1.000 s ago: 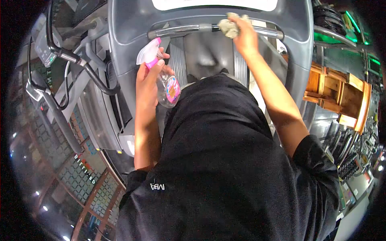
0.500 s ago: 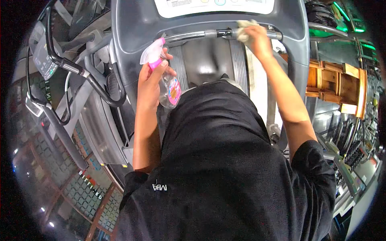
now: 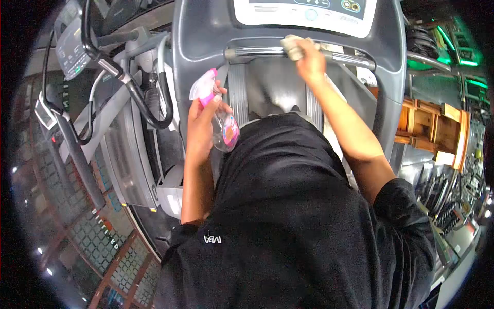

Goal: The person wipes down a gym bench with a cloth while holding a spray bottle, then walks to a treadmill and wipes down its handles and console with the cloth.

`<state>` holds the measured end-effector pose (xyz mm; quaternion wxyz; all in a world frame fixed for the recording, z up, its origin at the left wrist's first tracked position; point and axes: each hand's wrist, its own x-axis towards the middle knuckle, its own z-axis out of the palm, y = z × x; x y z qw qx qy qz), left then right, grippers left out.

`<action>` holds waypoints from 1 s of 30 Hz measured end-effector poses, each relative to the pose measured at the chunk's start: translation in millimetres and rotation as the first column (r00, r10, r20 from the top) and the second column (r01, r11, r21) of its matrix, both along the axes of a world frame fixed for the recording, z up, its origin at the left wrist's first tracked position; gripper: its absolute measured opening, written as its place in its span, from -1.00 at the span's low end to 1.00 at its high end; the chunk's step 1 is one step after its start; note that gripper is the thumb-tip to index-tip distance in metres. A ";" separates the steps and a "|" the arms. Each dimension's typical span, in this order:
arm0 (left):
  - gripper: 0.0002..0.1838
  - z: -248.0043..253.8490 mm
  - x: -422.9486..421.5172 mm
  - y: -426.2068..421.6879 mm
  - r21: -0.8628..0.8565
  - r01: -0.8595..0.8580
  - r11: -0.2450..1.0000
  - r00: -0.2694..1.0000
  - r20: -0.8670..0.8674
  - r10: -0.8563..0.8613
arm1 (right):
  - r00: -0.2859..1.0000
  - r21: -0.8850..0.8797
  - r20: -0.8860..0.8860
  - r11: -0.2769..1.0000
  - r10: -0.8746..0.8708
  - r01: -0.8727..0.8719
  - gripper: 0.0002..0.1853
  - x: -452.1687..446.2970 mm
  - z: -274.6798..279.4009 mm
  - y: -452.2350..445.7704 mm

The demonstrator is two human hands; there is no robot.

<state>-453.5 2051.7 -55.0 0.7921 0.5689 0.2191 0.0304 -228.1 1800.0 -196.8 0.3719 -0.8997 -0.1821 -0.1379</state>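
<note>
My left hand is wrapped round the neck of a clear spray bottle with a pink-and-white trigger head and a colourful label. The bottle hangs tilted in front of my body, apart from the machine. My right hand grips a pale, crumpled cloth, pressed on the metal handlebar of a treadmill. Above the bar is the grey treadmill console with its white control panel. Part of the bar lies hidden behind the cloth and fingers.
Below the bar runs the dark treadmill deck, where I stand. An exercise machine with curved black handles is at the left. Wooden shelving stands at the right. Windows with lettering lie at the lower left.
My right hand has slid the cloth leftward along the handlebar towards its middle. The spray bottle stays in my left hand. The camera view has shifted, so the surroundings sit further right and lower.
</note>
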 end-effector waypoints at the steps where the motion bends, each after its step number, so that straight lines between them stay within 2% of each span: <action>1: -0.57 -1.6 -4.4 2.6 -0.008 -0.009 1.000 1.000 -0.006 0.009 | 0.995 0.023 0.077 0.997 0.066 -0.068 -0.72 -6.9 -1.1 27.4; 3: -0.57 -2.1 -11.2 7.2 -0.024 -0.030 0.999 0.999 -0.014 0.029 | 0.998 0.051 0.010 0.996 0.068 -0.069 -0.75 -19.8 16.4 75.3; 5: -0.58 -3.3 -14.0 11.4 -0.004 -0.036 0.999 0.999 0.001 0.036 | 0.977 0.119 -0.064 0.974 0.203 -0.195 -0.77 -21.9 23.7 116.7; 7: -0.58 -1.4 -9.8 10.1 -0.034 -0.052 0.998 0.999 -0.006 0.052 | 0.922 0.109 -0.199 0.942 0.333 -0.317 -0.59 -26.7 30.6 156.3; 9: -0.58 10.0 4.7 4.7 -0.018 -0.032 0.999 0.998 0.052 0.033 | 0.911 0.139 -0.123 0.916 0.393 -0.376 -0.60 -30.8 25.4 183.7; 10: -0.58 15.7 10.3 2.4 -0.014 -0.019 1.000 0.997 0.072 0.020 | 0.924 0.022 -0.122 0.932 0.363 -0.363 -0.61 -28.9 22.3 190.5; 11: -0.58 20.9 15.7 -0.6 -0.014 -0.008 1.000 0.996 0.093 0.010 | 0.917 0.003 -0.052 0.918 0.396 -0.397 -0.66 -29.1 17.2 185.7; 14: -0.58 18.3 22.7 -0.7 0.014 0.010 1.000 0.996 0.091 -0.011 | 0.848 -0.096 0.122 0.857 0.516 -0.507 -0.82 -27.5 11.3 153.3; 17: -0.56 5.3 28.7 10.1 0.012 0.010 1.000 0.998 0.056 -0.011 | 0.824 -0.262 0.191 0.837 0.533 -0.480 -0.83 -23.8 12.8 92.9; 19: -0.55 -8.3 23.3 15.2 -0.022 0.012 1.000 1.000 0.007 -0.012 | 0.915 -0.238 0.041 0.893 0.402 -0.382 -0.66 -19.4 11.7 39.4; 20: -0.56 -12.2 23.1 17.5 -0.051 0.018 0.999 1.000 0.000 -0.018 | 0.953 -0.045 -0.067 0.953 0.297 -0.300 -0.65 -13.8 5.9 12.8; 22: -0.57 -14.3 26.0 20.6 -0.069 0.052 0.996 0.999 -0.001 -0.052 | 0.983 -0.085 -0.073 0.981 0.166 -0.172 -0.61 -8.4 8.9 -37.2; 23: -0.57 -14.2 28.3 21.2 -0.076 0.071 0.995 0.997 0.002 -0.071 | 0.987 -0.303 0.053 0.944 0.154 -0.131 -0.57 -11.2 22.6 -59.9; 25: -0.58 -14.1 32.5 20.0 -0.054 0.093 0.994 0.996 0.017 -0.092 | 1.000 -0.292 0.008 0.956 -0.002 0.004 -0.52 -17.3 35.8 -88.1; 26: -0.58 -13.0 34.6 18.9 -0.043 0.097 0.994 0.995 0.030 -0.096 | 0.992 -0.117 -0.003 0.986 -0.124 0.123 -0.49 -13.1 21.4 -109.0; 28: -0.58 -10.4 38.1 18.2 -0.036 0.089 0.995 0.994 0.059 -0.087 | 0.909 0.032 -0.029 0.908 -0.416 0.417 -0.46 -15.8 25.5 -113.6; 30: -0.58 -7.9 31.8 15.9 -0.046 0.069 0.997 0.996 0.067 -0.066 | 0.706 0.282 -0.206 0.649 -0.678 0.706 -0.54 -25.2 30.8 -102.8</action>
